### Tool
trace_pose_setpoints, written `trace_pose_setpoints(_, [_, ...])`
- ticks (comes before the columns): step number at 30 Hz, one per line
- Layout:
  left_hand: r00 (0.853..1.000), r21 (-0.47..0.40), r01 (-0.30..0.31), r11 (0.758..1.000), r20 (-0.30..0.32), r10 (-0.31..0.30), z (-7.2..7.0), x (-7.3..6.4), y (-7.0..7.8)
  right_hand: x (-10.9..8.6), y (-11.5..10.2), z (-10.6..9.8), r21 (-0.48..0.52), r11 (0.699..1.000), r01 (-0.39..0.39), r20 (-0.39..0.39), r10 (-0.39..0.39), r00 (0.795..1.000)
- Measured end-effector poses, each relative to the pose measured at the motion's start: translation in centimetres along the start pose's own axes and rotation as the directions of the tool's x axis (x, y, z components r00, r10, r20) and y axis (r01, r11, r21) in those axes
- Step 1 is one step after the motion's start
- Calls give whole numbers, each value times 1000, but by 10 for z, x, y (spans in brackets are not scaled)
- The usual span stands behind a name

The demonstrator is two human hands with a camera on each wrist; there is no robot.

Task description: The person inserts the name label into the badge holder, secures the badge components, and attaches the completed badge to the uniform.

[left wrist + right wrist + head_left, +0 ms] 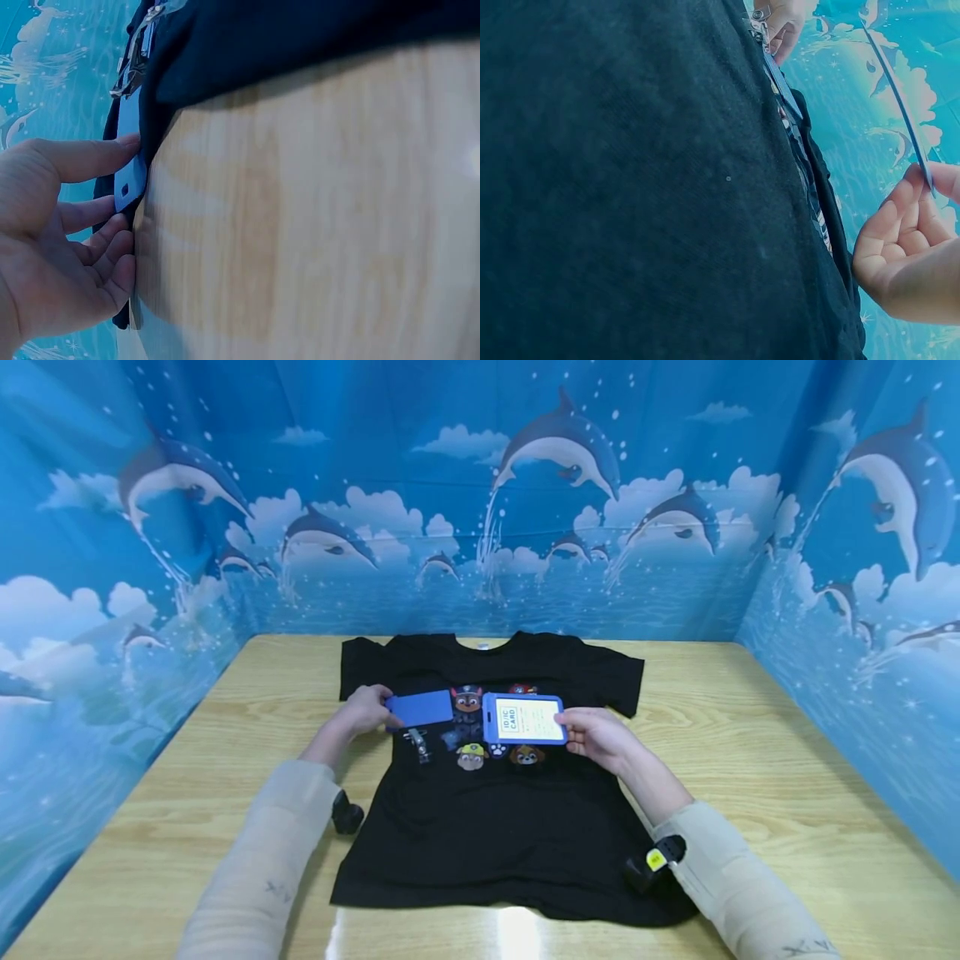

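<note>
My right hand (597,737) pinches the right edge of a blue-framed badge holder (523,719), whose white insert reads ID/IC CARD. In the right wrist view the badge holder (897,94) shows edge-on, lifted above the cloth. My left hand (365,708) pinches the left end of a flat blue badge holder cover (423,708); a slot shows near that end of the cover (129,180) in the left wrist view. Just below the cover lies a metal badge clip (418,745) with a clear strap. Beneath it all spreads a black T-shirt (495,827).
Cartoon dog faces (471,757) are printed on the shirt's chest, partly covered by the badge pieces. The shirt lies flat on a wooden table (750,752). A dolphin-print curtain (480,527) encloses the back and both sides.
</note>
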State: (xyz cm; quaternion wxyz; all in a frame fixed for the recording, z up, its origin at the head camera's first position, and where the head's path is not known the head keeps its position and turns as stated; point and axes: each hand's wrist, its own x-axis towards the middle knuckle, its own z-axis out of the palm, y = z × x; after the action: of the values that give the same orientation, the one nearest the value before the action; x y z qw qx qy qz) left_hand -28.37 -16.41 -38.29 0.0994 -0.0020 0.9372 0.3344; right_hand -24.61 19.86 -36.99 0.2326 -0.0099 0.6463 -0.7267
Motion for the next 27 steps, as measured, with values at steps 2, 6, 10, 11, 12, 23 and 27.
trace_pose_setpoints(2, [1000, 9, 5, 1000, -10, -5, 0, -1, 2, -1, 0, -1, 0, 1000, 2, 4, -2, 1000])
trace_pose_setpoints(6, [999, 4, 24, 1000, -26, -24, 1, -3, 4, -2, -1, -1, 6, 1000, 3, 3, -3, 1000])
trace_pose_setpoints(10, [998, -32, 50, 998, -41, -51, 3, -5, 6, -3, -2, -1, 11, 1000, 2, -6, -2, 1000])
trace_pose_setpoints(11, [997, -42, 54, 998, -43, -56, 3, -5, 7, -3, -2, -1, 9, 1000, 3, -7, -3, 1000])
trace_pose_setpoints(12, [997, -46, 55, 997, -46, -57, 4, -5, 7, -3, -2, -1, 10, 1000, 2, -10, -2, 1000])
trace_pose_setpoints(23, [997, -53, 27, 998, -74, -31, 2, -7, 5, -4, -1, -3, -1, 1000, -3, -24, 3, 1000])
trace_pose_setpoints(27, [995, -68, 20, 997, -95, -27, 1, -8, 4, -5, -2, -2, 1, 1000, 2, -23, -1, 1000])
